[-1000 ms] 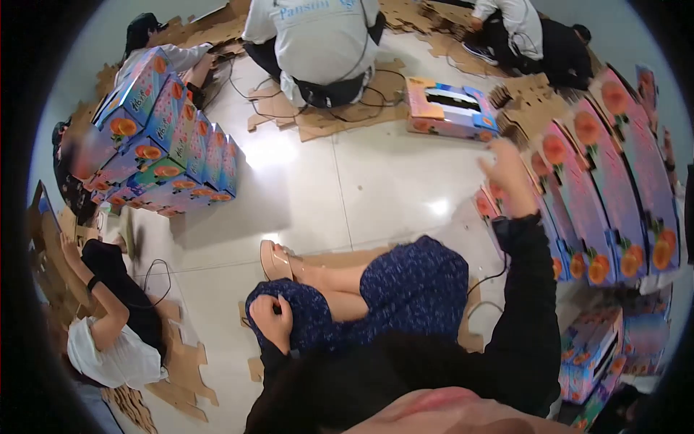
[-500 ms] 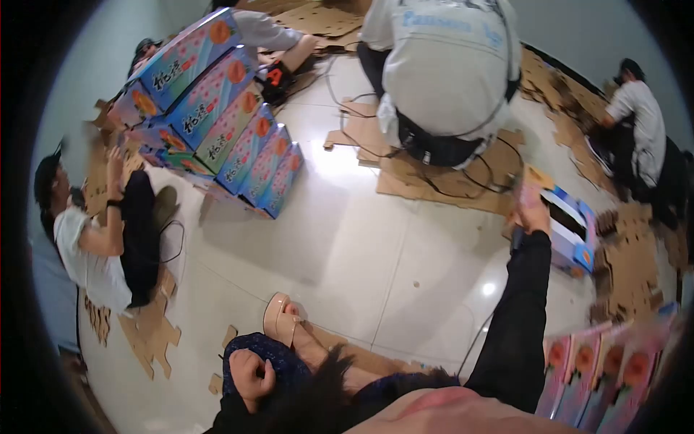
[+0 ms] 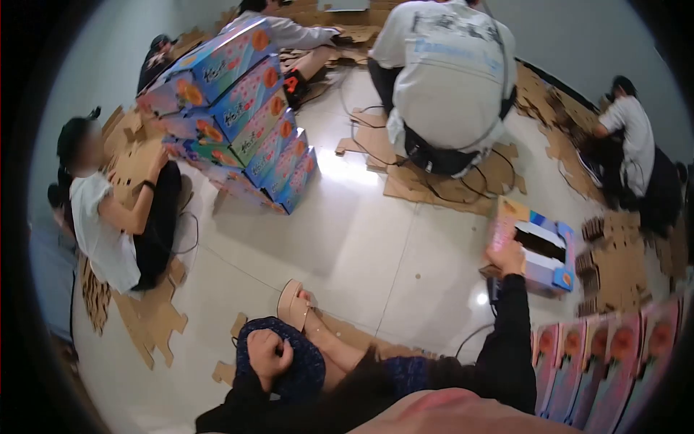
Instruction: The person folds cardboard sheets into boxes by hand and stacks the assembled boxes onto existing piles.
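A printed carton (image 3: 538,276), pink at one end and blue at the other, sits on the tiled floor to my right, its top gap showing a dark inside. At its near left end is my right hand (image 3: 508,257), closed on the edge with the fingers at the gap. Just below that hand, a small dark object (image 3: 494,291) with a cable is partly hidden by the sleeve. My left hand (image 3: 267,354) rests on my knee over dark blue patterned cloth (image 3: 300,369), its fingers curled in with nothing visible in them.
Several printed boxes (image 3: 246,116) are stacked ahead on the left. A row of pink boxes (image 3: 596,362) stands at lower right, beside flat cardboard (image 3: 614,253). A person in a white shirt (image 3: 455,79) crouches ahead among cables (image 3: 477,192); another person (image 3: 101,210) sits left.
My right hand and the carton have come left and nearer to me; the fingers now show at its gap. The view has shifted slightly. My left hand stays on the knee.
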Demonstrator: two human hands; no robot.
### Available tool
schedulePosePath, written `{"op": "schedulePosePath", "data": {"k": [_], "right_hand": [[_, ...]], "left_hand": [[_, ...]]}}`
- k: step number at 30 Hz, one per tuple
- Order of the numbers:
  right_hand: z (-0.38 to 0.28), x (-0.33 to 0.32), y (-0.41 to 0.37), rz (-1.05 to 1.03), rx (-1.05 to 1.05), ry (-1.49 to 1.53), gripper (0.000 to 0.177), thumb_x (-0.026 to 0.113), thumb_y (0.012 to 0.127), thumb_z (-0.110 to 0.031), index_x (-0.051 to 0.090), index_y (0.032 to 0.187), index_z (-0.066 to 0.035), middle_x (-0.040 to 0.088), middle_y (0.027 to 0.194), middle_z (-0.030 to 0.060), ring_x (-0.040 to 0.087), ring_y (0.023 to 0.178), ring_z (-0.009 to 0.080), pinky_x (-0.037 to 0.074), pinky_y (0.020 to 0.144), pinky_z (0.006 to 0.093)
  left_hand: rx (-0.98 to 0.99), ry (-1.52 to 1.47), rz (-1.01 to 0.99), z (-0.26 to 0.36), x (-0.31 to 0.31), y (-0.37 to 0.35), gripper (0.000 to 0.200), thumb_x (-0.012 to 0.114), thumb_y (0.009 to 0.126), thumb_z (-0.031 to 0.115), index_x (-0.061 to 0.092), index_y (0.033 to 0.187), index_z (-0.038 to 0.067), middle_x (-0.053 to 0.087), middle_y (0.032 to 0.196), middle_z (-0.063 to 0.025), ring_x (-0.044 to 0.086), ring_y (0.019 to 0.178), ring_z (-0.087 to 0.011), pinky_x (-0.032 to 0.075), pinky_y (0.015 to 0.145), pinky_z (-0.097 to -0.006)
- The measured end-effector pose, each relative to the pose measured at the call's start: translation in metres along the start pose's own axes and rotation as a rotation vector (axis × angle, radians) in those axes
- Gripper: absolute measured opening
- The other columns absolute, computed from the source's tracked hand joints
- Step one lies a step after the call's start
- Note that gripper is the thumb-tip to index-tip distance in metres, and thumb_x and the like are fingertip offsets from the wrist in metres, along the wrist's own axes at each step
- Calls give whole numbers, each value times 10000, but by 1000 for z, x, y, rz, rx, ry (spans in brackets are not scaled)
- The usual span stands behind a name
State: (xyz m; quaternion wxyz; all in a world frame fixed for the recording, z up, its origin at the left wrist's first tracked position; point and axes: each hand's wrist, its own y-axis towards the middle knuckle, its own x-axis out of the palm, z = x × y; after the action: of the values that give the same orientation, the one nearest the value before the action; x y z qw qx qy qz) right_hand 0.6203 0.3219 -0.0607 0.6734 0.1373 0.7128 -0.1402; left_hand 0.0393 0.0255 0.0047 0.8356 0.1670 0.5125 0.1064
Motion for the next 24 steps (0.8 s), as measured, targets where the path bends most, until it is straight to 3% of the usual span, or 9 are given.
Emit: {"op": "schedulePosePath", "data": {"k": [2,4,6,8,9,11,16,20,24], "right_hand": [[-29,-17,-45,-61,-8,87,651,665,705,-524,666,1071,15,698,995,251,682,949,427,572,791,473],[-60,-4,-87,58,-21,60,684,673,711,-577,668,1045,19,699,975,251,685,936,416,569,801,475],[-104,-4,-124,33,3,101,902,686,674,-734,620,1125,45,696,983,249,690,927,393,562,795,474],[-146,-25,-156,-255,19,240,1027,652,698,-772,497,1340,15,658,1171,216,634,1075,389,510,915,461],[-162,-1,-168,-147,-63,367,1172,638,702,-779,315,1488,29,502,1397,285,488,1296,423,400,1075,464],[-191,35,-167,-442,-76,597,1237,636,717,-737,59,1591,-78,55,1612,322,27,1507,464,90,1194,585],[-143,-48,-213,-619,-240,68,1170,767,697,-435,72,1605,-185,47,1609,331,30,1509,467,53,1118,728],[-68,20,-244,-223,-260,-285,1182,847,608,-316,199,1576,-118,335,1540,265,204,1486,421,89,1135,706],[-74,-3,-266,-222,-291,-335,1136,828,609,-341,252,1550,-68,462,1447,195,222,1484,387,87,1157,681]], "left_hand": [[19,13,9,4,-3,1,250,688,676,76,442,641,102,463,648,-64,507,652,-289,367,681,-412],[70,30,44,5,-3,-2,238,679,703,84,445,661,93,455,649,-70,503,656,-295,358,670,-420],[55,-7,19,6,-7,-3,239,674,723,81,441,671,67,464,665,-106,497,670,-322,351,677,-425],[88,-16,30,6,-10,-5,238,671,737,77,442,675,58,470,668,-110,499,668,-331,352,658,-431],[101,-1,50,1,-7,-9,222,661,738,95,450,668,83,468,654,-90,503,661,-313,358,664,-428],[113,-15,58,-5,-9,-17,220,658,738,90,450,667,82,471,659,-92,507,664,-317,360,656,-432],[140,-43,94,-15,-15,-28,228,658,744,90,445,662,85,474,657,-88,512,654,-316,367,635,-435],[170,-70,121,-14,-15,-26,241,662,743,94,444,641,85,480,648,-81,515,644,-304,372,630,-436],[187,-90,170,-14,-15,-28,228,662,735,92,453,645,75,484,636,-97,516,629,-319,369,599,-444]]}}
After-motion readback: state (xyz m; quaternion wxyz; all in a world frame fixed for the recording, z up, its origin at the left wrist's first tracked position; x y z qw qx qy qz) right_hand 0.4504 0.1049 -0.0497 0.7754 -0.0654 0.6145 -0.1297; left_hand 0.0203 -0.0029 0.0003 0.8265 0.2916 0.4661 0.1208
